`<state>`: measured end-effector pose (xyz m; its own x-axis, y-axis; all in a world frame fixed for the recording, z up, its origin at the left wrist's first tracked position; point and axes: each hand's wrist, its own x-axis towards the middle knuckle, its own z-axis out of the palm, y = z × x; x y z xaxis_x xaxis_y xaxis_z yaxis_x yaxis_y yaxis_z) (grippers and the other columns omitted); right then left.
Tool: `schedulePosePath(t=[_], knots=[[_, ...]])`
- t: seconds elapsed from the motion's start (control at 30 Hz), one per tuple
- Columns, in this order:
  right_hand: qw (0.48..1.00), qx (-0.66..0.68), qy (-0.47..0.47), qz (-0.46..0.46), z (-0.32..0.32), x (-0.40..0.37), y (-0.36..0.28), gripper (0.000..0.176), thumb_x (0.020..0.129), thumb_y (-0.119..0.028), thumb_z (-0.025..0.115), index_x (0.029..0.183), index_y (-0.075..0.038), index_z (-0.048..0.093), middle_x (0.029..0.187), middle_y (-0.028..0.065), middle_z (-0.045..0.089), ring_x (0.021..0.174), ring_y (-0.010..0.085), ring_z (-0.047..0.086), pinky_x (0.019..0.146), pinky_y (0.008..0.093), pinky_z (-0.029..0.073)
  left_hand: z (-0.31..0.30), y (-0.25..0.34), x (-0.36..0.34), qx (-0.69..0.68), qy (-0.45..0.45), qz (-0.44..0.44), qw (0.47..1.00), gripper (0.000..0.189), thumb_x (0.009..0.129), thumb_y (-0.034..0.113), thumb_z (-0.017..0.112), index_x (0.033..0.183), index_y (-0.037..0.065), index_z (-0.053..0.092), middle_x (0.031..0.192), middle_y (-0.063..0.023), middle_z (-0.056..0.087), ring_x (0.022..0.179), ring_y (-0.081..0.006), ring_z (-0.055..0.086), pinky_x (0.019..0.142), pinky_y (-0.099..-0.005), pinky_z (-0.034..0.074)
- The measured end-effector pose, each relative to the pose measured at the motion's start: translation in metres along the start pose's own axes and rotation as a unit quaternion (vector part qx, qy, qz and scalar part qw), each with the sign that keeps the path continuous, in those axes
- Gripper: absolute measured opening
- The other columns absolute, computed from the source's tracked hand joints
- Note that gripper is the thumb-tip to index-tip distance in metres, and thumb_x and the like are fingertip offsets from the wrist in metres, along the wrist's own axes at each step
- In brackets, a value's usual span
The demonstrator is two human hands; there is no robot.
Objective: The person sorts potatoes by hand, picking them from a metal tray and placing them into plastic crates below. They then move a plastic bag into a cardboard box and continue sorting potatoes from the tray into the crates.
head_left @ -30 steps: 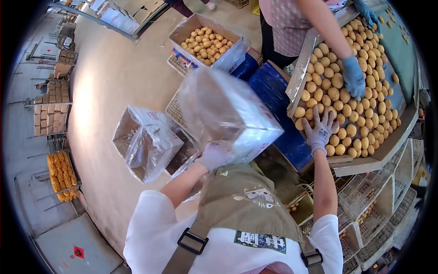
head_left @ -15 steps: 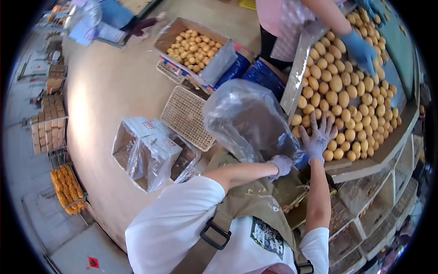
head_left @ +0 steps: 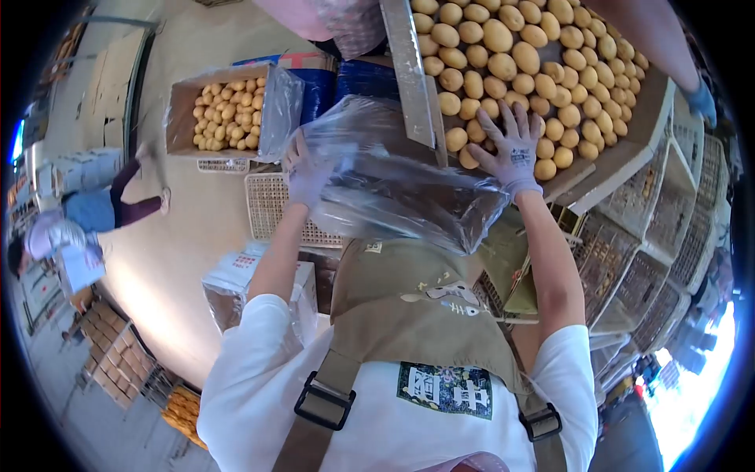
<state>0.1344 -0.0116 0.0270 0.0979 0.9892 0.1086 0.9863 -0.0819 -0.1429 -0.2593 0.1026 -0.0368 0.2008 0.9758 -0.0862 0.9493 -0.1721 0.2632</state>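
My left hand [head_left: 308,171], in a pale glove, grips the left edge of a clear plastic bag [head_left: 393,206], slightly blurred. The bag lines a container in front of my apron, its mouth facing up, and nothing shows inside. My right hand [head_left: 513,153], also gloved, lies with fingers spread on the near edge of many round yellow-brown potatoes [head_left: 500,67]. These potatoes cover a sorting table with a metal side rail [head_left: 410,75], just right of the bag.
A lined carton [head_left: 179,118] of potatoes stands at the left, beside a plastic crate [head_left: 266,206]. A white box [head_left: 305,287] in plastic sits by my left arm. Stacked crates [head_left: 629,204] are at the right. A co-worker's blue-gloved hand [head_left: 700,102] shows beyond the table.
My left hand has moved from the bag's near edge to its left side, and the bag is spread wider. My right hand stays on the potatoes. The view has turned.
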Motion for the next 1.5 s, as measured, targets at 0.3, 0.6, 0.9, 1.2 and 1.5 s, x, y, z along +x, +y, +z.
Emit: schedulePosePath(t=[0.3,0.6,0.9,1.2,1.5], knots=[[1.000,-0.002,-0.018,0.010,-0.002,-0.003,0.002,0.067,0.078,-0.059,0.066,0.141,-0.036,0.055,0.149,0.0102,0.046,0.140,0.0347,0.036,0.118,0.0594,0.014,0.091,0.073,-0.018,-0.099,-0.309,0.036,0.945,0.056,0.093,0.032,0.054,0.147,0.021,0.043,0.117,-0.0232,0.066,0.104,-0.0424,0.065,0.092,-0.0511,0.051],[1.000,-0.008,-0.012,0.015,-0.006,-0.004,0.002,0.066,0.080,-0.062,0.064,0.141,-0.037,0.054,0.150,0.0095,0.045,0.140,0.0340,0.037,0.119,0.0560,0.018,0.063,0.110,-0.021,-0.111,-0.214,0.061,0.969,0.069,0.091,0.027,0.060,0.153,0.018,0.031,0.124,-0.0231,0.063,0.114,-0.0393,0.061,0.098,-0.0461,0.048],[0.999,0.026,0.016,0.022,0.000,-0.013,0.003,0.061,0.082,-0.050,0.066,0.140,-0.032,0.055,0.149,0.0120,0.046,0.140,0.0338,0.036,0.118,0.0575,0.017,0.005,0.205,-0.050,-0.503,-0.544,-0.163,0.651,0.087,0.091,0.061,0.059,0.152,0.006,0.031,0.147,-0.0181,0.044,0.131,-0.0356,0.048,0.108,-0.0499,0.040],[0.987,0.148,0.057,-0.005,-0.064,-0.121,0.005,0.030,0.077,-0.014,0.068,0.107,-0.009,0.065,0.111,0.0097,0.064,0.109,0.0308,0.059,0.103,0.0492,0.040,0.049,0.265,-0.061,-0.779,-0.426,-0.344,0.306,0.104,0.080,0.088,0.041,0.154,0.018,0.026,0.157,-0.0136,0.028,0.145,-0.0375,0.027,0.110,-0.0656,0.032],[0.967,-0.059,-0.172,0.179,-0.030,-0.048,0.043,0.029,0.084,-0.029,0.067,0.103,-0.009,0.061,0.096,0.0119,0.068,0.088,0.0291,0.067,0.078,0.0442,0.052,0.061,0.281,-0.065,-0.837,-0.400,-0.323,0.185,0.116,0.071,0.094,0.043,0.154,0.016,0.026,0.156,-0.0132,0.031,0.142,-0.0387,0.031,0.113,-0.0674,0.025]])
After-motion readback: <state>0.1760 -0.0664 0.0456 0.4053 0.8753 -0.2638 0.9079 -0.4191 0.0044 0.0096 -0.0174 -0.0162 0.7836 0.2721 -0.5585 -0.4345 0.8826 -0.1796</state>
